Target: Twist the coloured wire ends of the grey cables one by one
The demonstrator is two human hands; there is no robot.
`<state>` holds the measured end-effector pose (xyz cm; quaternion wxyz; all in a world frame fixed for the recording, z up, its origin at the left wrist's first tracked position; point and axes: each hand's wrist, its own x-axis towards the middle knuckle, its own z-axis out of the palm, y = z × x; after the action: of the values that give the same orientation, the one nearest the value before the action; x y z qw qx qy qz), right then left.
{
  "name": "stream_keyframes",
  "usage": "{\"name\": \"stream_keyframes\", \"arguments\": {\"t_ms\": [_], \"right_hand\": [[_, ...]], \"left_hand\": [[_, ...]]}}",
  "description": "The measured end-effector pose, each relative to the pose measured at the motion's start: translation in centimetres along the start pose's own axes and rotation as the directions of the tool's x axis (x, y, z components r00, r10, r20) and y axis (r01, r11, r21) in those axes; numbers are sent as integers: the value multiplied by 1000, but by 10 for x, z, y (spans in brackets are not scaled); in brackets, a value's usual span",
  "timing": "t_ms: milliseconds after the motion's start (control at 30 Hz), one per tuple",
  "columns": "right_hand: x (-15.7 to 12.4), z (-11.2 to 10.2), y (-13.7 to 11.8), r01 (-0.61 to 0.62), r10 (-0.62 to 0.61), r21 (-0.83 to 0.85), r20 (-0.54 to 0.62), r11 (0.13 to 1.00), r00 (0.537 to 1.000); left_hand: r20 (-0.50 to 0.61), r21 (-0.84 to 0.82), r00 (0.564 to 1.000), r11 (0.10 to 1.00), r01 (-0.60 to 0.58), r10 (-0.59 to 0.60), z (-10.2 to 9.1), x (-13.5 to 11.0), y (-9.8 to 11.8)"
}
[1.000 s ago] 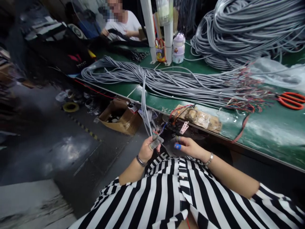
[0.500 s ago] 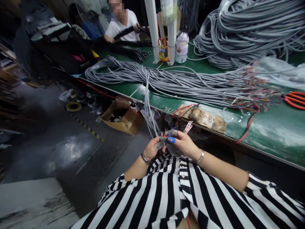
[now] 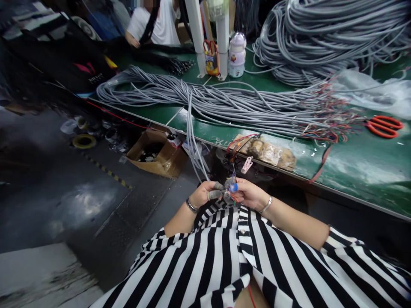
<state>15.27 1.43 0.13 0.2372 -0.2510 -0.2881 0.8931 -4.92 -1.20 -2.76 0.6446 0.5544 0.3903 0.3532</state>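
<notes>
Several grey cables (image 3: 194,147) hang off the bench edge down to my hands. My left hand (image 3: 205,193), its thumb and finger wrapped in grey tape, is closed in a pinch near their ends. Close beside it, my right hand (image 3: 250,193) pinches the thin coloured wires (image 3: 233,197) that come out of the cable ends. Blue tape (image 3: 233,187) covers a digit of the right hand. The two hands almost meet in front of my striped shirt, and the exact grip between the fingertips is too small to make out.
A long bundle of grey cables (image 3: 221,105) lies along the green bench (image 3: 359,175), with coils (image 3: 321,47) behind. Red-handled scissors (image 3: 383,127) lie right; a taped wooden block (image 3: 266,152) sits at the edge. Below stands a cardboard box (image 3: 170,160). A co-worker (image 3: 163,25) is across the bench.
The view has shifted, so the bench things appear further left and slightly higher. My fingers have moved about the wire ends, with coloured wires now showing below the right fingertips.
</notes>
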Motion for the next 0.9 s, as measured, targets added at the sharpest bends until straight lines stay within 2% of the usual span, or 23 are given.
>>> {"name": "stream_keyframes", "arguments": {"t_ms": [100,200,300,400,467,533,667,900], "right_hand": [[-1,-9,-1,-81,81,4,41,997,996],[-5,-13,-3,-103,103,0,-1,995,995],[-10,-12,-8,1,-4,-18,-148,1000,989],[-18,-13,-13,115,-138,-86,-332,990,933],[-25,-16,-15,142,-185,-132,-411,981,893],[-33,-20,-16,160,-212,-153,-441,975,872],[-44,-24,-15,225,-282,-179,-429,958,858],[-32,-20,-8,252,-344,-264,-403,931,848]], "left_hand": [[0,208,997,975,-81,83,1,2,11],[29,426,968,873,-239,251,4,5,24],[8,563,933,770,-302,360,9,10,29],[-36,689,888,655,-310,458,15,14,25],[-44,750,856,583,-312,515,19,15,22],[-48,791,836,532,-303,547,22,15,20],[-13,842,827,451,-294,563,25,15,18],[43,892,815,345,-291,578,28,14,14]]}}
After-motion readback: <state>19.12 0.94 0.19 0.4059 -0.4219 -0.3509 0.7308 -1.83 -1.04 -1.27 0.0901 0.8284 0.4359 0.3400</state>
